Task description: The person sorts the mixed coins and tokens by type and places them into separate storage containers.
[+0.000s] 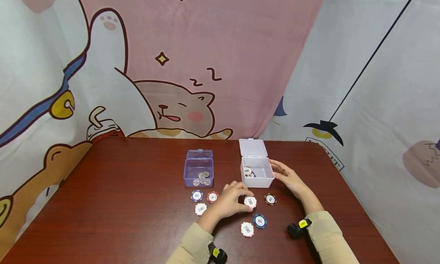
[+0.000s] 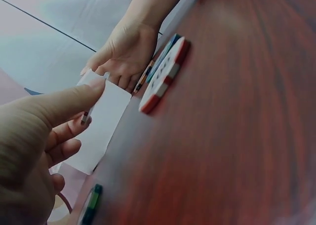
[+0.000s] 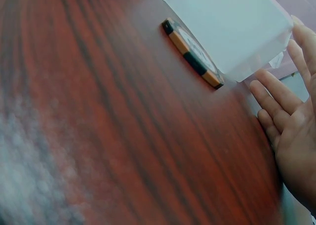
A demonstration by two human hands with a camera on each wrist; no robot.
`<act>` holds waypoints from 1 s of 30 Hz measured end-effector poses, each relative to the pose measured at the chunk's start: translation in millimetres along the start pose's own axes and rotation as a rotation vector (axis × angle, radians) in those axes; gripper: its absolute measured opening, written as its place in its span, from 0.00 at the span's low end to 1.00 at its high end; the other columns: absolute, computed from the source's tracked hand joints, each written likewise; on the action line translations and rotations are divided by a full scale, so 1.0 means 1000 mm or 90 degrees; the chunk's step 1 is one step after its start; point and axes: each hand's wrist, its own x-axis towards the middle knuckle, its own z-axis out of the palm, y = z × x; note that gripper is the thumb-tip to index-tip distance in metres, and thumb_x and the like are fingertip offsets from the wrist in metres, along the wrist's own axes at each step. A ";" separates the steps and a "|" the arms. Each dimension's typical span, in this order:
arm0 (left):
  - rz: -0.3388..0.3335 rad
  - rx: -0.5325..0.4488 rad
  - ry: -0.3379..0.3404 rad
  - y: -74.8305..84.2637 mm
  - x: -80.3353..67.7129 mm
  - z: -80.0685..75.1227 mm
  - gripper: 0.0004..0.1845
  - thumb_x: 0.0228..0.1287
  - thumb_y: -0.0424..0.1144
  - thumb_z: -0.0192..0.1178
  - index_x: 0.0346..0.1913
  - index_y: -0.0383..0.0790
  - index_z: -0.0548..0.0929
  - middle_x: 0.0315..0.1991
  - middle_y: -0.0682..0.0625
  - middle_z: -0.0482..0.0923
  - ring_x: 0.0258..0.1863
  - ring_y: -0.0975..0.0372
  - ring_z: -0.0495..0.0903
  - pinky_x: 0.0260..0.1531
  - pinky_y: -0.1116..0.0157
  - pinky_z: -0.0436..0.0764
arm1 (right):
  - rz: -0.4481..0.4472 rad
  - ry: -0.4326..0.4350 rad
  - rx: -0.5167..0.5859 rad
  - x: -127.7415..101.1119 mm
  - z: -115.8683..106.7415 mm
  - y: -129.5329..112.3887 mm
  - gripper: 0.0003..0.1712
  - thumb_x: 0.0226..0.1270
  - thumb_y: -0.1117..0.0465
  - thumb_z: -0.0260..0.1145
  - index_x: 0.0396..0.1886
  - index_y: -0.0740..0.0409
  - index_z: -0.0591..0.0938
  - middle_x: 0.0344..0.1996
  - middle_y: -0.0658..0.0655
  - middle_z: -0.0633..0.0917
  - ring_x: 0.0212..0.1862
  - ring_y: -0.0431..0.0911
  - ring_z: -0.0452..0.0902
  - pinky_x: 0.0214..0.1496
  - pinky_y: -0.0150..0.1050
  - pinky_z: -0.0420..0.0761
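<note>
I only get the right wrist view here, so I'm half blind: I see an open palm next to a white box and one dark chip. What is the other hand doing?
Observer: The left hand pinches a white 100 chip just in front of the white box.
Operator: Is anything in that box?
Observer: Yes, a few chips lie in its left corner; its lid is open at the back.
Operator: Any other container?
Observer: A blue clear box stands to the left, with silver coins inside.
Operator: More loose chips?
Observer: Several, among them a blue 50 chip nearer the person.
</note>
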 end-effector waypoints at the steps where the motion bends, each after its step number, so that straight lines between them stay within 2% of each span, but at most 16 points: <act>1: 0.001 0.000 0.004 0.000 0.000 -0.001 0.21 0.49 0.46 0.74 0.47 0.44 0.86 0.40 0.58 0.76 0.44 0.66 0.70 0.44 0.67 0.63 | 0.002 0.000 0.002 0.000 0.000 -0.001 0.29 0.72 0.70 0.54 0.70 0.68 0.60 0.65 0.73 0.66 0.62 0.56 0.66 0.53 0.29 0.70; 7: 0.012 0.005 0.028 -0.002 0.002 -0.007 0.21 0.49 0.45 0.74 0.47 0.42 0.86 0.42 0.57 0.76 0.45 0.65 0.70 0.45 0.66 0.64 | 0.000 -0.001 0.004 -0.001 0.001 -0.004 0.29 0.71 0.70 0.54 0.70 0.70 0.60 0.64 0.74 0.66 0.63 0.63 0.63 0.52 0.29 0.70; 21: 0.013 0.009 0.056 0.000 0.010 -0.023 0.20 0.50 0.45 0.73 0.47 0.42 0.86 0.42 0.57 0.77 0.45 0.65 0.70 0.46 0.64 0.64 | -0.002 0.000 -0.007 -0.001 0.002 -0.005 0.29 0.71 0.70 0.54 0.70 0.70 0.60 0.64 0.74 0.66 0.63 0.63 0.63 0.52 0.29 0.70; 30: 0.002 0.008 0.083 0.004 0.021 -0.032 0.21 0.50 0.45 0.74 0.47 0.43 0.86 0.41 0.56 0.76 0.45 0.64 0.70 0.45 0.63 0.64 | -0.001 0.006 0.007 0.005 -0.005 0.022 0.30 0.72 0.68 0.55 0.71 0.64 0.61 0.65 0.70 0.67 0.63 0.59 0.65 0.53 0.30 0.70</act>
